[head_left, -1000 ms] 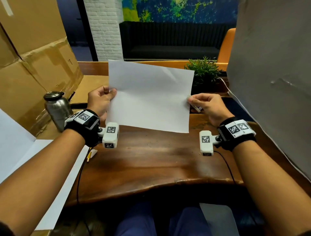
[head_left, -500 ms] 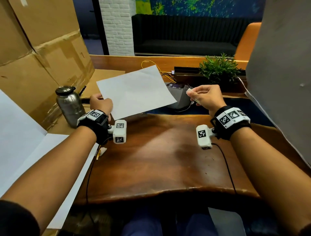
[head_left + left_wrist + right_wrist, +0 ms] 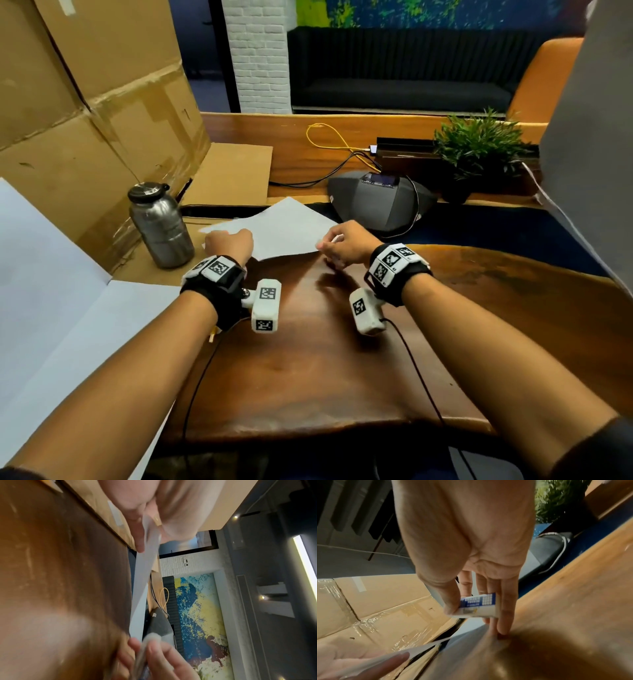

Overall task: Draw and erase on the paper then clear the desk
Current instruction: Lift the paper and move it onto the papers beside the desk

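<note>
A blank white paper (image 3: 284, 229) lies almost flat, low over the far part of the wooden desk (image 3: 308, 359). My left hand (image 3: 229, 241) pinches its left corner between thumb and fingers; the left wrist view shows the paper (image 3: 144, 574) edge-on. My right hand (image 3: 342, 248) is at the paper's right corner and grips a white eraser (image 3: 479, 605) with a blue printed sleeve between thumb and fingers. Its fingertips (image 3: 503, 630) touch the desk. Whether the paper's near edge rests on the wood is hidden by my hands.
A steel bottle (image 3: 161, 228) stands left of the paper, against stacked cardboard boxes (image 3: 85, 102). Behind the paper sit a grey speakerphone (image 3: 380, 198) with cables and a potted plant (image 3: 479, 144). White sheets (image 3: 51, 291) cover the left; a grey board (image 3: 599, 137) leans at right.
The paper went from upright in front of me to nearly flat over the desk's far part. Both hands moved down and forward with it; the right kept the eraser.
</note>
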